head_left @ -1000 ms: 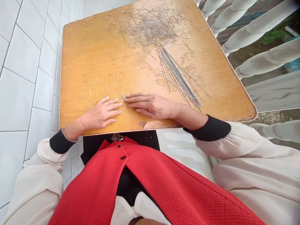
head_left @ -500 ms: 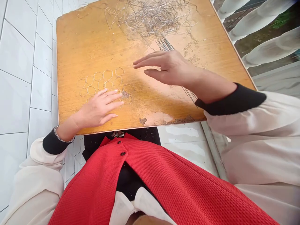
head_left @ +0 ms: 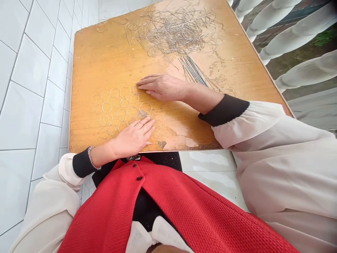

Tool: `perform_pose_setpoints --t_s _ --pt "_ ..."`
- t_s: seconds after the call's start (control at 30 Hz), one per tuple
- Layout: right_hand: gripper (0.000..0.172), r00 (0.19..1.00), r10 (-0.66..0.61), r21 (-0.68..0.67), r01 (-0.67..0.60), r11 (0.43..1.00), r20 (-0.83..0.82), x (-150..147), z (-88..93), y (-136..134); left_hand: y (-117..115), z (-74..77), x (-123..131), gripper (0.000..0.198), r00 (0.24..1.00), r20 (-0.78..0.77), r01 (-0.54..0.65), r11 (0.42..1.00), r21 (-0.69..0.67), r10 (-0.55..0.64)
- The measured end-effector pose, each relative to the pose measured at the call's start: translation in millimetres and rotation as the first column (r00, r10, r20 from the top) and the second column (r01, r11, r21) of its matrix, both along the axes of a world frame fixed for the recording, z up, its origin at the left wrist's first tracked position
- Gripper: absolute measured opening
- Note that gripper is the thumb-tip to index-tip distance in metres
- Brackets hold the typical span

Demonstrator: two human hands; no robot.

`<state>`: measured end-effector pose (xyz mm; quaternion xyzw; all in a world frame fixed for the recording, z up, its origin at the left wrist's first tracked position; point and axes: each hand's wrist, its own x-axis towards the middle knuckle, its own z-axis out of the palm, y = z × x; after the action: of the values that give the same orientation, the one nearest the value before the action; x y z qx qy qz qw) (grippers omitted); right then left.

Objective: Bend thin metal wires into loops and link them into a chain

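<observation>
Several thin wire rings (head_left: pixel 125 92) lie in loose rows on the left part of the wooden table (head_left: pixel 97 56). My left hand (head_left: pixel 134 137) rests flat near the front edge, fingers spread, beside the lowest rings and holding nothing. My right hand (head_left: pixel 163 86) is palm down with its fingertips at the upper right ring; its fingers are stretched out and nothing shows in them. Behind my right forearm lies a bundle of straight wires (head_left: pixel 195 70), partly covered by the arm. A tangled heap of curved wires (head_left: pixel 181 30) sits at the table's far side.
White tiled wall (head_left: pixel 28 80) runs along the left. White balusters (head_left: pixel 297 35) stand beyond the table's right edge. Chipped patches mark the tabletop near its front edge, and my red garment (head_left: pixel 110 196) is just below that edge.
My right hand has moved left and down to the rings. My left hand has shifted right, uncovering more of the lower rings. The view has shifted slightly.
</observation>
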<state>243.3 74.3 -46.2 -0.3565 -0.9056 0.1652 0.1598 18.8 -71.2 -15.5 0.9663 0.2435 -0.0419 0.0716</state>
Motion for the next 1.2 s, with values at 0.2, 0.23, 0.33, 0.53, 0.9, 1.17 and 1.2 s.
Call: perform_pose_setpoints --t_s 0.2,0.23,0.33,0.53,0.9,1.17,1.2 --pt "0.050 0.998 0.053 0.035 -0.054 0.998 0.038 -1 -1.4 13 -4 -2.6 7 0.054 0.999 0.028 -0.039 0.999 0.026 0.039" --pt "0.051 0.997 0.069 0.049 -0.071 0.996 0.044 -1 -1.1 16 -4 -2.5 7 0.054 0.999 0.027 -0.041 0.999 0.032 0.040" --pt "0.051 0.993 0.110 0.102 -0.115 0.988 0.053 0 -1.8 29 -5 -2.4 6 0.055 0.999 0.025 -0.041 0.998 0.037 0.040" --pt "0.052 0.972 0.205 0.128 -0.220 0.967 0.119 -3 1.1 49 -4 -6.3 4 0.055 0.998 0.061 -0.038 0.998 0.052 0.035" --pt "0.050 0.992 0.106 0.199 -0.116 0.973 0.061 -6 15.4 25 23 11.6 -34 0.048 0.975 0.175 -0.154 0.983 0.104 0.135" --pt "0.042 0.970 0.244 0.177 -0.244 0.954 0.020 -6 5.6 -24 81 2.7 -68 0.050 0.912 0.033 -0.408 0.913 0.001 0.408" --pt "0.042 0.970 0.243 0.166 -0.243 0.956 0.019 -6 3.6 -25 82 0.6 -68 0.050 0.916 0.022 -0.401 0.916 -0.002 0.401"
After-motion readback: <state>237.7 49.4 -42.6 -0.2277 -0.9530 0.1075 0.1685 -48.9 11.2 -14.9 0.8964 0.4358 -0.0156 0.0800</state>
